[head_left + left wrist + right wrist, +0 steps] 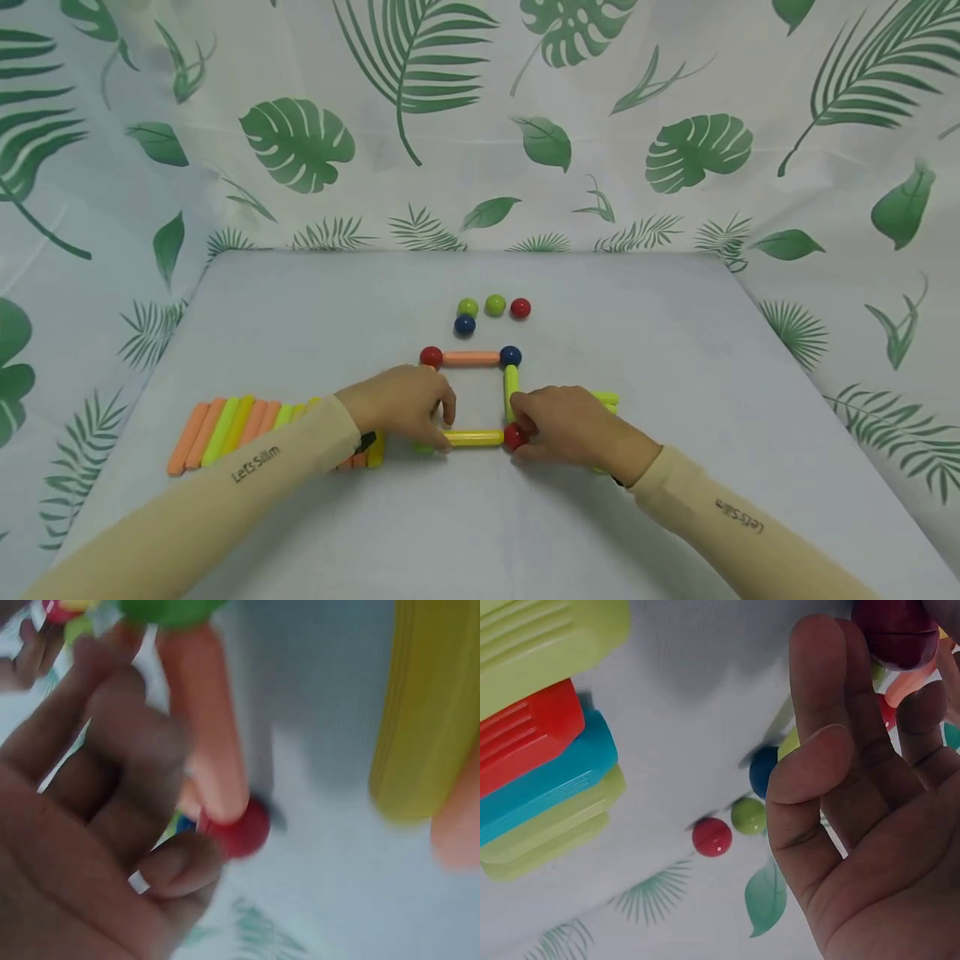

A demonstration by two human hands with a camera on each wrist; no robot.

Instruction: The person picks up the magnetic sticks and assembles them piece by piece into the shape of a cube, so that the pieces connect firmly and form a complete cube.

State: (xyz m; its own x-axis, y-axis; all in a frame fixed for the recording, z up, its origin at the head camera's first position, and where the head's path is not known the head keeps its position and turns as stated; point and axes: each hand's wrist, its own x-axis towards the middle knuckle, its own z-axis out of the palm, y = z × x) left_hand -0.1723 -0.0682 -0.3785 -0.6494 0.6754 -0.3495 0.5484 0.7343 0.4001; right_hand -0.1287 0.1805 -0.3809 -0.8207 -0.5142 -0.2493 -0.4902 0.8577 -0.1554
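- A grey table [315, 533] stands before a leaf-print cloth [300, 142].
- At centre frame lies a square of sticks and balls; its near yellow stick [474, 437] joins a red ball [514, 436].
- The right hand [567, 428] pinches that red ball.
- The left hand [400, 403], fingers curled, holds the stick's left end.
- Four loose balls [494, 305] sit beyond the square; a row of spare sticks [225, 429] lies at lower left.

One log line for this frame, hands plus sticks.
left hand: touches yellow stick | right hand: pinches red ball | square: three sides visible

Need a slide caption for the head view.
Both hands closing a square frame of magnetic sticks and balls on a table.
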